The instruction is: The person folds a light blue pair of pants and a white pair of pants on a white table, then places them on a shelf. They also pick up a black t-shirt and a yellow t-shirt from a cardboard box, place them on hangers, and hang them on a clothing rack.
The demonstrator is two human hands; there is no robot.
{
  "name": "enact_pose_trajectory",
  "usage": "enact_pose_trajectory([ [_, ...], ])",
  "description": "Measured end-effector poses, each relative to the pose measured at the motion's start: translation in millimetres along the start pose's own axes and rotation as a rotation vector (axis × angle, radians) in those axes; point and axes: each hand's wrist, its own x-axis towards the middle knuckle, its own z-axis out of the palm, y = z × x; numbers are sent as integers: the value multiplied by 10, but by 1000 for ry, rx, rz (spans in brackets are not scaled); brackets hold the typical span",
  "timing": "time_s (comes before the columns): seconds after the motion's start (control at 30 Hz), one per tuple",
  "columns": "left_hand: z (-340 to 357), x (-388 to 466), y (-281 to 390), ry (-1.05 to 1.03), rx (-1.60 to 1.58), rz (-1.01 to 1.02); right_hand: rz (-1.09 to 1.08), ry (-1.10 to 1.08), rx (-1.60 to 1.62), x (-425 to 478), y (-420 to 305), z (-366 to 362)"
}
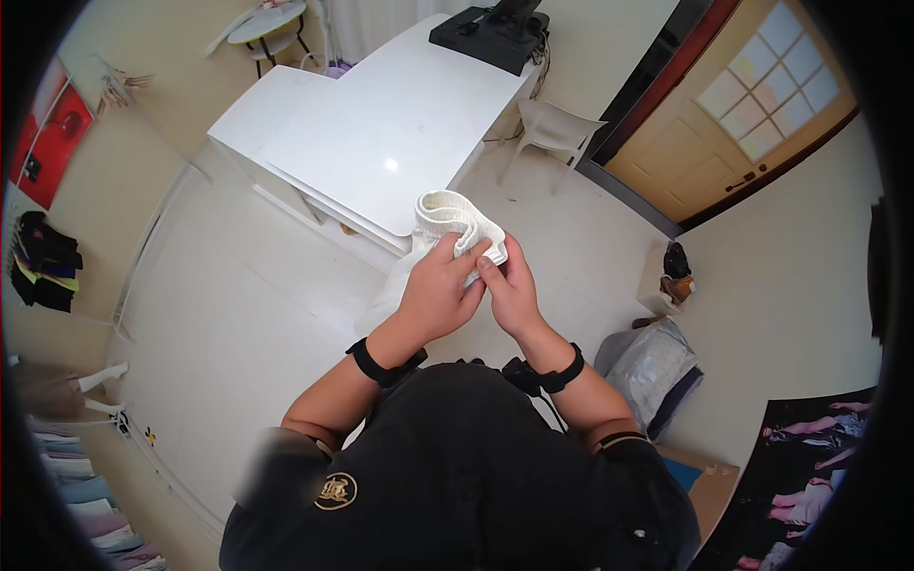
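Both hands hold a white garment (450,207) by its ribbed, elastic-looking waistband, which curls in a folded loop above the fingers. My left hand (437,285) grips the band from the left, with a finger along the fold. On the right, my right hand (515,289) pinches the band's other end between thumb and fingers, close beside the left fingertips. Thin white fabric hangs below and to the left, partly hidden behind the left hand and forearm. The band appears in front of the near corner of a white counter (357,143); whether it touches cannot be told.
A black device (485,39) stands on the counter's far end. A white chair (557,128) is beside the counter, near a door (721,107). Plastic-wrapped goods (650,360) and a box with shoes (660,285) lie at right. Clothes (93,492) hang at lower left.
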Motion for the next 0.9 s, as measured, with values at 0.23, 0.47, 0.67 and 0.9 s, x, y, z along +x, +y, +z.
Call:
enact_pose_trajectory([
  [0.23,-226,93,-49,261,-107,62,-161,28,-225,279,-55,-461],
  [0.47,-668,266,-32,498,-134,-68,-162,-272,-446,465,-278,-1057],
  [0.67,-706,247,-78,450,-51,-94,-46,-381,-492,544,-244,-1322],
  [0.9,-593,375,113,425,-6,69,163,-253,-152,312,392,-1130],
])
